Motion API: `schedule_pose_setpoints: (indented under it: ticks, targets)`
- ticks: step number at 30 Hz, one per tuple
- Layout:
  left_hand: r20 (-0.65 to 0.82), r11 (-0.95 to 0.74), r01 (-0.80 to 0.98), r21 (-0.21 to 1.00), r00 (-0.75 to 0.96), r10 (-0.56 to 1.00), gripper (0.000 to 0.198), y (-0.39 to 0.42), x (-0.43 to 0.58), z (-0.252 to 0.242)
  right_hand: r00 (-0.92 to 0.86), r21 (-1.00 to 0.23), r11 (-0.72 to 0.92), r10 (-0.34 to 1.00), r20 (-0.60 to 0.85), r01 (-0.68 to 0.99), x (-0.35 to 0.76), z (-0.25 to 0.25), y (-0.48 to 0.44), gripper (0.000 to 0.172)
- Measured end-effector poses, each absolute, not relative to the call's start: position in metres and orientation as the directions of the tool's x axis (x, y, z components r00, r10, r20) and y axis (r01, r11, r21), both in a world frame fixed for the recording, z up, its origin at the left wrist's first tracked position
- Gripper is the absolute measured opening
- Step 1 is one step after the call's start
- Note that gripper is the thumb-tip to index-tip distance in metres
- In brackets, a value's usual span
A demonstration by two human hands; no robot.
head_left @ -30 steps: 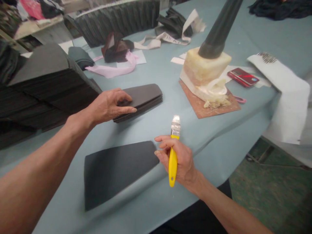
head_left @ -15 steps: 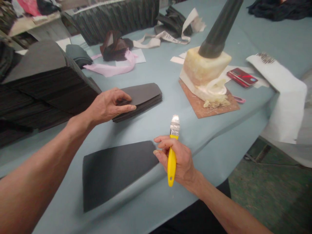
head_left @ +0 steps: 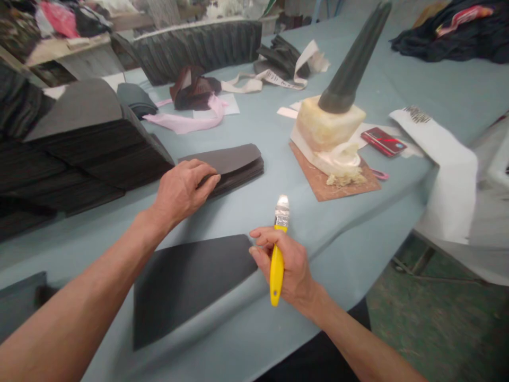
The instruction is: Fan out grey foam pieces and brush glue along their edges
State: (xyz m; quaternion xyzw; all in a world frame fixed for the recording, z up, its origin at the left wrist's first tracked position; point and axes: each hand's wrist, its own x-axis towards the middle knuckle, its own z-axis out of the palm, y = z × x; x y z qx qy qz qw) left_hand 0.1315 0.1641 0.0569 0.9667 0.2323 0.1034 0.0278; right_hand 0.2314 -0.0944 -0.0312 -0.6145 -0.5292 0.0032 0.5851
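My left hand [head_left: 186, 185] pinches the near edge of the top sheet on a small stack of dark grey sheets [head_left: 234, 159]; that sheet's edge stands slightly lifted. My right hand [head_left: 288, 260] is closed around a yellow-handled paintbrush [head_left: 277, 265], its bristles pointing away from me and coated white at the tip. Between my arms a single dark sheet [head_left: 194, 281] lies flat on the table. Its far right corner is beside my right thumb and fingertips; whether they touch it I cannot tell.
A tall block of dark sheets [head_left: 91, 154] stands at left. Right of centre, a yellowish container [head_left: 330, 124] with a dark cone sits on a brown board [head_left: 312, 180], near white paste. A red box [head_left: 384, 142] and a white strip [head_left: 449, 159] lie farther right. Pink cloth [head_left: 191, 123] lies behind.
My left thumb and fingers have closed from a spread pose onto the stack's top sheet, lifting its edge. My right hand still holds the brush in nearly the same place. The view has tilted slightly upward.
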Motion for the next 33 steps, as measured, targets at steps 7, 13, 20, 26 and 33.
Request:
schedule_pose_setpoints:
  ticks: [7, 13, 20, 26, 33]
  targets:
    - [0.199, -0.896, 0.445, -0.006, 0.878, 0.435, 0.043, 0.151, 0.13, 0.048, 0.444, -0.745, 0.239, 0.676, 0.588, 0.623, 0.232, -0.028, -0.094, 0.01]
    - [0.197, -0.885, 0.46, -0.069, 0.876, 0.44, 0.043, 0.145, 0.131, 0.048, 0.436, -0.745, 0.265, 0.672, 0.598, 0.613, 0.232, -0.029, -0.094, 0.011]
    - [0.206, -0.903, 0.429, -0.026, 0.886, 0.415, 0.045, 0.143, 0.12, 0.046, 0.435, -0.741, 0.258, 0.673, 0.598, 0.619, 0.232, -0.029, -0.093, 0.013]
    - [0.202, -0.91, 0.414, -0.004, 0.892, 0.404, 0.048, 0.14, 0.112, 0.045, 0.426, -0.737, 0.277, 0.67, 0.608, 0.616, 0.232, -0.029, -0.093, 0.014]
    - [0.126, -0.881, 0.471, -0.036, 0.877, 0.463, 0.044, 0.133, 0.12, 0.05, 0.46, -0.834, 0.239, 0.742, 0.487, 0.497, 0.236, -0.021, -0.101, 0.008]
